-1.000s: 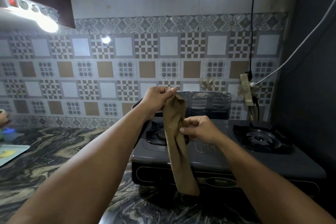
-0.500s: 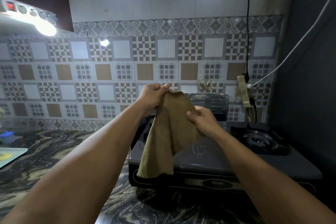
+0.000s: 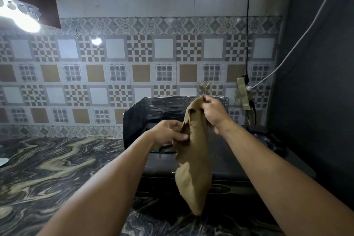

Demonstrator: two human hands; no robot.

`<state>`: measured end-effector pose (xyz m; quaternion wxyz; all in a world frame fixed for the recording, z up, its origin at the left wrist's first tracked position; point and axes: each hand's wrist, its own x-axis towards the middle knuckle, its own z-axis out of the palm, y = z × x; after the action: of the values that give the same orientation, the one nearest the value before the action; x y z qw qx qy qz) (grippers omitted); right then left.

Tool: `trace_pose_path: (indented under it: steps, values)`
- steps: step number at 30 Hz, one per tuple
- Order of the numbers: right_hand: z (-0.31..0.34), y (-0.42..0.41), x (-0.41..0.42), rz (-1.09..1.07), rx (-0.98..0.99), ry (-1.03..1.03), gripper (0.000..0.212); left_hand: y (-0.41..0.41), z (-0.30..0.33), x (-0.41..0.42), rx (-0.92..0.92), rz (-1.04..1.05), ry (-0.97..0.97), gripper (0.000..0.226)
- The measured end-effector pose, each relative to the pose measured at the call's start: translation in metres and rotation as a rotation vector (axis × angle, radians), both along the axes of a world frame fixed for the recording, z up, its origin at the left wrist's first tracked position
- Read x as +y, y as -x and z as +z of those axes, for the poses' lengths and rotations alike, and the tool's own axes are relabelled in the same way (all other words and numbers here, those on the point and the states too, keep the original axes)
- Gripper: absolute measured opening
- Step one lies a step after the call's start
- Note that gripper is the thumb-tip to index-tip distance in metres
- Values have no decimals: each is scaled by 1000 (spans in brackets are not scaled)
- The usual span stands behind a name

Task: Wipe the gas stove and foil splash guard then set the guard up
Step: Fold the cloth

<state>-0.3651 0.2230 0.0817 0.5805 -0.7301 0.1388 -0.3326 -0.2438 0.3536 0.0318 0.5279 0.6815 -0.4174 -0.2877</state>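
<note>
A brown cloth hangs in front of the dark gas stove. My right hand pinches its top corner up high, and my left hand grips its left edge lower down. The foil splash guard stands behind the stove and wraps round its left side, looking dark and ribbed. The cloth and my arms hide the left burner; the right burner shows partly at the right.
A marbled counter stretches to the left. Patterned wall tiles rise behind. A power strip with a black cable and a white cable hangs by the dark right wall. A bright lamp glares at the upper left.
My right hand has taken the cloth's top corner and lifted it; my left hand has dropped to the cloth's left edge. The view has shifted left and up.
</note>
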Motion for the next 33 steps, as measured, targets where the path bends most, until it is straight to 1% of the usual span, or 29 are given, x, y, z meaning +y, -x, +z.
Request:
trace_pose_path:
  steps: [1,2,5,6,8,10,12,15,17,18,19,20,21,23,25,27,29,33]
  values:
    - [2,2,-5,-10,-13,-47,23,4,-9,-6,-39,-8,-46,22]
    - [4,5,-11,-25,-30,-90,23,7,-18,-12,-40,9,-62,19]
    - [9,13,-31,-97,-63,-162,27,15,-27,-31,1,37,-55,10]
    - [10,17,-38,-106,-84,-206,29,15,-25,-37,11,48,-47,12]
    - [12,25,-53,-106,-128,-293,33,10,-17,-50,44,72,-24,26]
    - [12,34,-70,-77,-138,-325,36,7,-3,-61,33,84,-10,27]
    - [10,40,-90,-25,-129,-314,38,1,12,-73,-11,102,15,28]
    - [7,43,-116,15,-24,-122,52,-5,37,-92,10,76,77,28]
    - [10,42,-125,12,120,36,62,-12,51,-104,57,-1,81,29]
    - [12,40,-128,-18,221,161,62,-17,56,-110,67,-46,71,29]
    - [14,37,-133,-65,325,299,56,-23,61,-118,50,-66,59,28]
    - [14,33,-139,-115,405,416,48,-29,66,-125,8,-60,48,27]
    - [14,28,-145,-152,441,492,41,-35,70,-132,-54,-33,39,24]
    - [14,16,-162,-187,408,557,32,-49,76,-147,-194,15,26,17]
    - [15,2,-178,-229,369,594,29,-64,80,-160,-313,16,1,19]
    - [17,-13,-194,-273,341,652,30,-78,81,-172,-365,3,6,18]
    - [18,-24,-204,-299,324,724,26,-90,82,-184,-404,23,30,16]
    - [18,-47,-227,-280,324,798,19,-112,80,-210,-501,75,91,15]
